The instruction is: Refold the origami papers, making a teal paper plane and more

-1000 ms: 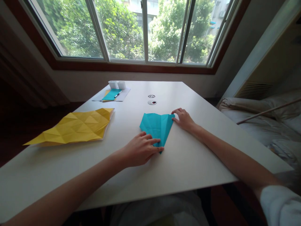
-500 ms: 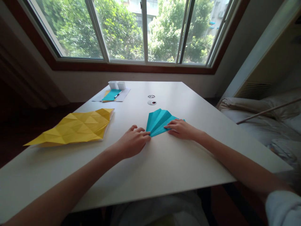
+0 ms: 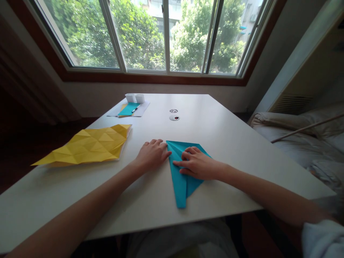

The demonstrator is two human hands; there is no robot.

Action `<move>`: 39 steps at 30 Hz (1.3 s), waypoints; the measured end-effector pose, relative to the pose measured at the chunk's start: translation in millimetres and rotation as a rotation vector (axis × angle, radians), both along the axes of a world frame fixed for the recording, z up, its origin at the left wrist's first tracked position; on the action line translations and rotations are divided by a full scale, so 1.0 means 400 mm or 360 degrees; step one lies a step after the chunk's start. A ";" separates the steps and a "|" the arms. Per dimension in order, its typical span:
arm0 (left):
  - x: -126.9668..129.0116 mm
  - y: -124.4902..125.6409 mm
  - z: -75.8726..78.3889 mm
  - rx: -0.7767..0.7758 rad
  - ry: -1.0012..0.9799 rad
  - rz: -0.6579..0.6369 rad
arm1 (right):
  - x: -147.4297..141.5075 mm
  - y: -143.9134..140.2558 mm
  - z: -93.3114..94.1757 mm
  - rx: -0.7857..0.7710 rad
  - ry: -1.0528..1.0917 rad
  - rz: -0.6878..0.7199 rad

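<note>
A folded teal paper [image 3: 181, 186] lies flat on the white table [image 3: 215, 125], shaped like a long triangle with its point toward me. My right hand [image 3: 197, 165] presses down on the middle of the paper with fingers spread. At the paper's upper left corner rests my left hand [image 3: 152, 154], fingertips touching the edge. Neither hand grips anything.
A creased yellow sheet [image 3: 88, 145] lies at the left of the table. At the far side sit two small white cups [image 3: 134, 98], a teal sheet with a pen [image 3: 129, 108] and two round cable ports [image 3: 174, 114]. A bed [image 3: 301, 136] stands to the right.
The teal paper was turned over and swung round; it now lies flat with its point toward me. My right hand moved onto its middle, my left hand to its upper left corner.
</note>
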State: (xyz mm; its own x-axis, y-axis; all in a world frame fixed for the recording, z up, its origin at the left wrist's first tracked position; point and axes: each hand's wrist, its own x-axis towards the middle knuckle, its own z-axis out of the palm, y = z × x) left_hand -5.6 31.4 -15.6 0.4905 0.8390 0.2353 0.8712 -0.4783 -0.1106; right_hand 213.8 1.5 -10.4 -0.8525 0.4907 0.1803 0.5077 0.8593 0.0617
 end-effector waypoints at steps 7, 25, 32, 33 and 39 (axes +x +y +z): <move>0.016 -0.002 -0.008 0.0029 -0.0087 -0.0038 | -0.023 -0.020 -0.015 -0.0030 0.0039 -0.0164; -0.001 0.011 -0.018 -0.0181 -0.0108 -0.0180 | 0.101 0.145 -0.018 -0.0718 0.0571 -0.0836; -0.004 0.008 -0.020 -0.0187 -0.0069 -0.0249 | 0.090 0.135 -0.004 -0.0961 0.0616 -0.0807; -0.005 0.008 -0.020 -0.0180 -0.0065 -0.0252 | 0.088 0.132 -0.001 -0.0955 0.0634 -0.0816; -0.006 0.013 -0.026 -0.0151 -0.0071 -0.0261 | 0.072 0.104 0.024 -0.1110 0.0673 -0.0557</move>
